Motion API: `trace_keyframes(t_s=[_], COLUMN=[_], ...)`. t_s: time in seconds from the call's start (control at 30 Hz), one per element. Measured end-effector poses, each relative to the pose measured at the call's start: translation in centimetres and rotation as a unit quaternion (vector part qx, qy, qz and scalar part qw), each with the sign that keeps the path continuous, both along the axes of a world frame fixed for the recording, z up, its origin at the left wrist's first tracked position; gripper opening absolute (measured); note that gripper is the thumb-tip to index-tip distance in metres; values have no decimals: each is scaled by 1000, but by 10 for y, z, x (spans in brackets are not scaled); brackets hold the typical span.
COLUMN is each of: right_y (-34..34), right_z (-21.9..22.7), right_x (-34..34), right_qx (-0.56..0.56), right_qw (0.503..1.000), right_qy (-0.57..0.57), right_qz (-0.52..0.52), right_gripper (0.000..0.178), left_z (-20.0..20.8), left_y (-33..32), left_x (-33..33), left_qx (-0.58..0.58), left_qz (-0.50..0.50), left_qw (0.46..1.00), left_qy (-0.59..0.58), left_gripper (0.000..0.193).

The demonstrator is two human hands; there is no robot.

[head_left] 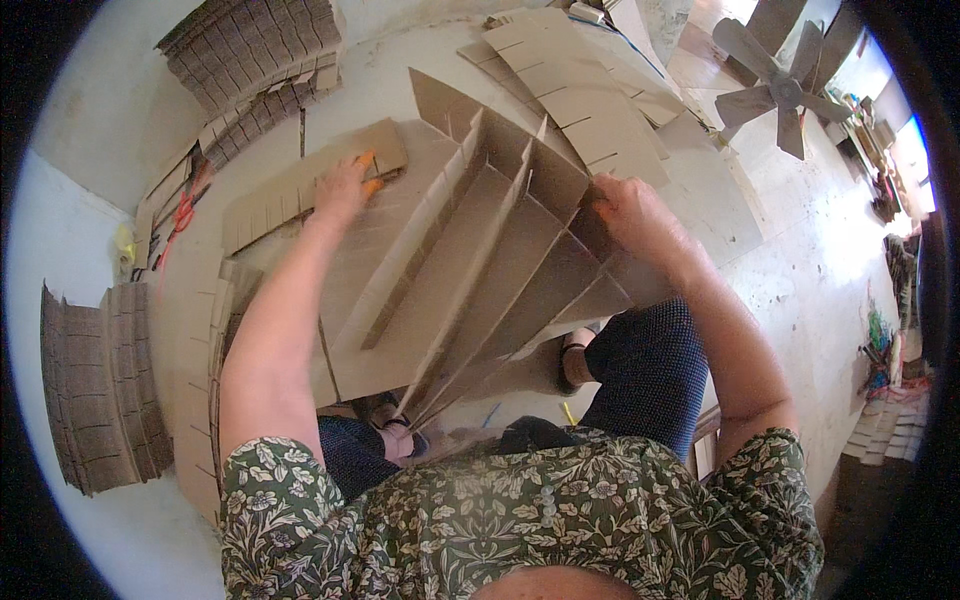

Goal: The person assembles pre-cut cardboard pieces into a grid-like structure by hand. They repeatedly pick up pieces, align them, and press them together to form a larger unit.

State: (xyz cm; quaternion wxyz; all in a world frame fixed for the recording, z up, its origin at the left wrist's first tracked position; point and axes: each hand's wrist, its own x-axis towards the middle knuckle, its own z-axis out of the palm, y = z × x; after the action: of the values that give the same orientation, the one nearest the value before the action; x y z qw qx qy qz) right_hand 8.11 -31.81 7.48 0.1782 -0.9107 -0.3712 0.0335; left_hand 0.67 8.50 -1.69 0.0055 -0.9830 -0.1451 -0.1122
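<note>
A partly assembled cardboard divider grid (505,225), made of slotted strips crossing one another, stands tilted in front of me. My right hand (640,215) is closed on its right corner, fingers curled round the cardboard edge. To the left, my left hand (343,190) rests on a small stack of slotted cardboard strips (270,205), its thumb and forefinger apart. Orange coverings show on the left fingertips. Some orange is also visible by the right fingers, most of which are hidden behind the wrist and the cardboard.
More slotted cardboard sheets (570,85) lie beyond the grid. Bundles of corrugated strips stand at far left (105,390) and upper left (255,55). Red-handled scissors (182,212) lie at left. A fan (785,90) stands at the upper right. My legs flank the grid's near end.
</note>
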Motion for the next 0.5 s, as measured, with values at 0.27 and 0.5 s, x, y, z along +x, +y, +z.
trace_keyframes(t_s=[0.27, 0.5], right_y=[27, 86], right_z=[51, 24], right_x=[-2, 35], right_qx=[-92, -65], right_qw=[985, 990], right_qy=[-146, -127], right_qz=[-26, 17], right_gripper=[39, 39], left_z=[-5, 20], left_y=[47, 42], left_x=[-15, -1], left_qx=[-16, -39], left_qz=[53, 19], left_qw=[998, 999], left_qy=[-30, -21], left_gripper=[34, 26])
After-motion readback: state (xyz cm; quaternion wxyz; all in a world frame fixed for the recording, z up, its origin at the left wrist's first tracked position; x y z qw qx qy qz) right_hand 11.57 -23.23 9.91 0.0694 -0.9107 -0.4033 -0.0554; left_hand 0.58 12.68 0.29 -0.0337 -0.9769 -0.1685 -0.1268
